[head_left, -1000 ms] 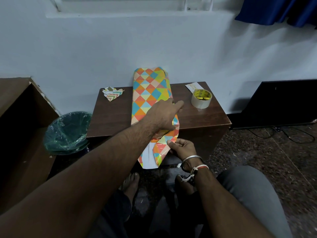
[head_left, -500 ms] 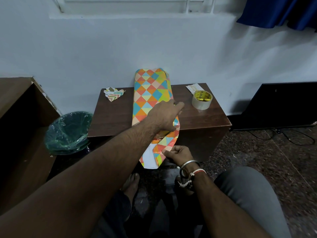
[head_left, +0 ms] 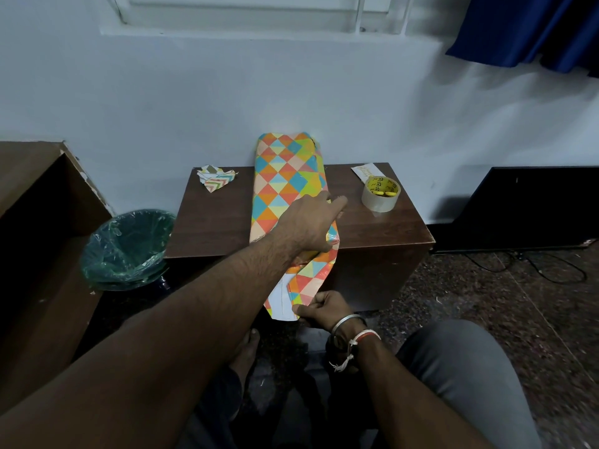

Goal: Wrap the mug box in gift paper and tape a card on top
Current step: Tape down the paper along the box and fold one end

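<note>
Orange-and-teal gift paper (head_left: 285, 183) is hiding the mug box on the surface (head_left: 220, 222), your flat left hand (head_left: 311, 225) pressing it while your right hand (head_left: 324, 307), slid lower, is pinching the overhanging end for folding.

Glossy paper on dark wood.
The gift paper (head_left: 285, 186) shines; table (head_left: 214, 228) smooth wood veneer; tape (head_left: 381, 197) clear plastic.
</note>
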### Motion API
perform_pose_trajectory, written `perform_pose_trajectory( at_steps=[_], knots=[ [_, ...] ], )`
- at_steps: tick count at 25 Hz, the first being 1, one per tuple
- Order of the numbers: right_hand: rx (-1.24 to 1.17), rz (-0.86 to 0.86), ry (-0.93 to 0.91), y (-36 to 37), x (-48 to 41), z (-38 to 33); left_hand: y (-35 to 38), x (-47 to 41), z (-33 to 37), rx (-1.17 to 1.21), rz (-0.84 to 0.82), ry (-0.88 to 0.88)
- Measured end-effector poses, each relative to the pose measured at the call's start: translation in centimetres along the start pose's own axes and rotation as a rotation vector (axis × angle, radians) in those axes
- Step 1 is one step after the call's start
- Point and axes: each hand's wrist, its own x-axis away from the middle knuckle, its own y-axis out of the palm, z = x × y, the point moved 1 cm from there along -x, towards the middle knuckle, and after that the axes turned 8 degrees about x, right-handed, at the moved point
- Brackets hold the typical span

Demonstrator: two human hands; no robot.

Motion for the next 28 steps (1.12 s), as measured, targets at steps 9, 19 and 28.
perform_pose_trajectory(
  at_steps=[9,19,28],
  knots=[
    [0.268,0.53,-0.122,-5.5,2.3,-3.8,0.4,0.7,-0.5,0.003,-0.005,-0.052],
    [0.725,0.585,-0.556,-7.1,2.3,-7.4,2.7,8.7,-0.6,0.421,0.309,-0.09],
    [0.794,0.62,-0.503,-6.4,2.7,-8.7,8.1,15.3,-3.6,0.857,0.541,-0.892]
  ],
)
